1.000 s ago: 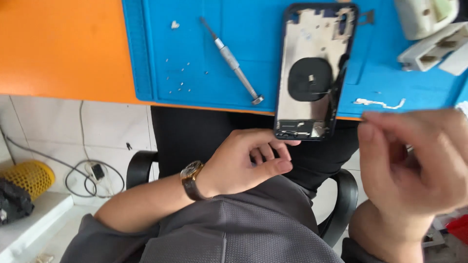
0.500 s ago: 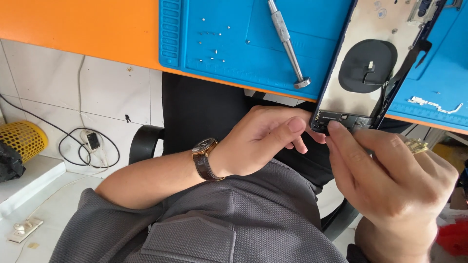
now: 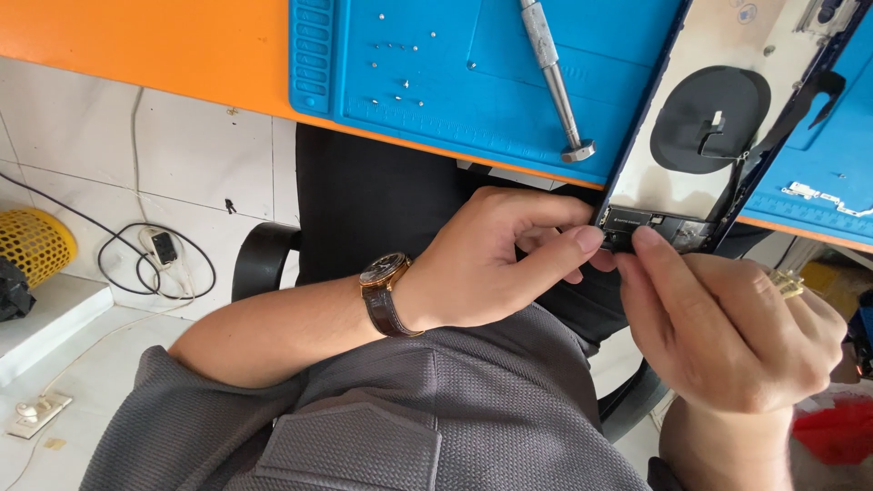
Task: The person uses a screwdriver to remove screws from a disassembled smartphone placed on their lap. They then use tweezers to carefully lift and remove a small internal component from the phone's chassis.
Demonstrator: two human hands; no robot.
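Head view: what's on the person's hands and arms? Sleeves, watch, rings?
Both hands are bare, no gloves. The left hand has a round gold-cased wristwatch on a brown leather strap and a short grey textured-fabric sleeve. The right hand wears a gold ring.

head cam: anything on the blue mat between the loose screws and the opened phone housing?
Yes: a silver screwdriver lies on the blue mat, between the loose screws and the opened phone housing, in the head view.

1 head-worn camera looks steeply down from close above the person's lap, facing the near edge of the orange desk (image 3: 182, 55). The blue mat (image 3: 455, 64) fills the top; floor tiles show at left.
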